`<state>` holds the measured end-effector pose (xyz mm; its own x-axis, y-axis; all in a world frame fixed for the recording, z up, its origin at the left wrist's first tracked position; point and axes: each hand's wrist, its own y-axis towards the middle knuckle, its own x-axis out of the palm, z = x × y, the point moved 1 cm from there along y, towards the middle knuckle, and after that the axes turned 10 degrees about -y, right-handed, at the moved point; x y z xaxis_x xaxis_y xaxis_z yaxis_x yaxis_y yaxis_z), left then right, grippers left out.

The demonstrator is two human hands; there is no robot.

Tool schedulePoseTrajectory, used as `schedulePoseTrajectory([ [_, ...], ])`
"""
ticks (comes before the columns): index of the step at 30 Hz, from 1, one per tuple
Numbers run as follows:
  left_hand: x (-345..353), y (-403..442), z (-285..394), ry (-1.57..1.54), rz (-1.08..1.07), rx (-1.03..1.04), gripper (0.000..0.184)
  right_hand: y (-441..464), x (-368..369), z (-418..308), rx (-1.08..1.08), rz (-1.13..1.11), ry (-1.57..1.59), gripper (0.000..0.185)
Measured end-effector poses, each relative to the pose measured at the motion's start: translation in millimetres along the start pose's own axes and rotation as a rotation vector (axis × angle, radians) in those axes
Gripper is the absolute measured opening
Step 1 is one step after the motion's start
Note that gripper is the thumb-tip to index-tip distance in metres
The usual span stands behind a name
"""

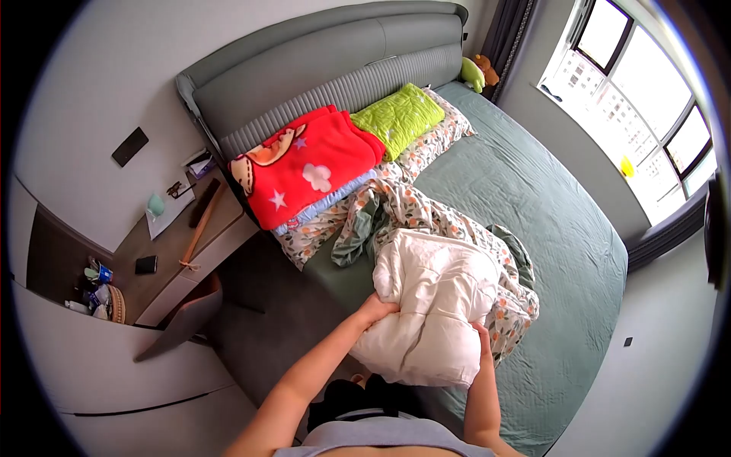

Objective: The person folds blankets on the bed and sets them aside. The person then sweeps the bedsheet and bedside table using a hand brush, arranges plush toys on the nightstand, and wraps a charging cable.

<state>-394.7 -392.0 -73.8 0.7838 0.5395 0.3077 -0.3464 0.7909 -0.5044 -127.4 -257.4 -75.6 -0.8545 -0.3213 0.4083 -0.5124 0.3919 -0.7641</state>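
A thick white quilt point(438, 282), folded into a bulky bundle, is between my two hands at the near edge of the bed. My left hand point(378, 309) grips its left side, the fingertips partly lost in the fabric. On the right side, my right hand point(483, 340) holds it, with most fingers tucked out of sight. Beneath and behind the bundle lies a crumpled floral cover point(426, 209) with orange and green print and a green reverse side.
A green sheet point(548, 206) covers the bed. Near the headboard point(320, 53) lie a folded red blanket point(312, 164), a lime-green folded quilt point(400, 120) and floral pillows. On the left stand a desk point(167, 255) and a chair point(186, 324). Plush toys point(474, 75) sit at the far corner.
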Motion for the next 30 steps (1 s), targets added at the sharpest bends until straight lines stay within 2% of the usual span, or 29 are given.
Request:
schedulePoseTrajectory([
  [3, -34, 47, 28, 0.06, 0.015, 0.013, 0.05, 19, 59, -31, 0.027, -0.011, 0.028, 0.034],
  [5, -58, 73, 36, 0.117, 0.031, 0.004, 0.051, 52, 70, -37, 0.068, -0.032, 0.019, 0.033],
  [6, -59, 61, 63, 0.123, 0.04, 0.002, 0.053, 87, 62, -31, 0.055, -0.088, 0.019, 0.038],
  [7, -78, 81, 48, 0.1, 0.043, -0.013, 0.053, 101, 69, -32, 0.064, -0.055, 0.009, 0.036],
  [9, -94, 85, 62, 0.025, 0.074, -0.092, 0.052, 120, 85, -43, 0.048, -0.077, -0.08, 0.035],
  [10, -103, 93, 70, 0.032, 0.094, -0.113, 0.051, 104, 116, -59, 0.062, -0.094, -0.104, 0.034],
  [12, -111, 104, 119, 0.024, 0.128, -0.174, 0.048, 113, 146, -90, -0.059, -0.008, -0.157, 0.035],
  [13, -129, 140, 119, 0.04, 0.092, -0.086, 0.051, 117, 164, -106, -0.123, 0.034, -0.181, 0.036],
  [15, -106, 106, 235, 0.03, 0.025, 0.284, 0.056, 102, 227, -144, -0.32, -0.161, -0.078, 0.04],
  [16, -120, 115, 286, 0.094, 0.007, 0.264, 0.051, 104, 251, -153, -0.318, -0.249, 0.089, 0.04],
  [17, -134, 124, 337, 0.159, -0.012, 0.245, 0.048, 127, 283, -169, -0.403, -0.281, 0.118, 0.041],
  [18, -169, 179, 344, 0.225, -0.039, 0.324, 0.047, 127, 316, -179, -0.434, -0.319, 0.135, 0.041],
  [19, -187, 184, 380, 0.408, 0.026, 0.404, 0.044, 120, 354, -182, -0.464, -0.355, 0.156, 0.041],
  [21, -213, 171, 449, 0.426, -0.065, 0.521, 0.044, 130, 413, -171, -0.472, -0.393, 0.222, 0.04],
  [23, -241, 147, 502, 0.5, -0.056, 0.546, 0.046, 149, 463, -158, -0.433, -0.409, 0.298, 0.04],
  [25, -315, 188, 526, 0.766, 0.162, 0.442, 0.059, 173, 516, -133, -0.442, -0.39, 0.278, 0.04],
  [27, -348, 163, 540, 0.949, 0.382, 0.318, 0.067, 238, 542, -90, -0.363, -0.246, 0.274, 0.039],
  [29, -393, 171, 523, 1.171, 0.544, 0.14, 0.065, 274, 568, -47, -0.332, -0.106, 0.127, 0.043],
  [30, -414, 179, 502, 1.296, 0.624, 0.134, 0.066, 284, 573, -25, -0.377, -0.033, -0.083, 0.049],
])
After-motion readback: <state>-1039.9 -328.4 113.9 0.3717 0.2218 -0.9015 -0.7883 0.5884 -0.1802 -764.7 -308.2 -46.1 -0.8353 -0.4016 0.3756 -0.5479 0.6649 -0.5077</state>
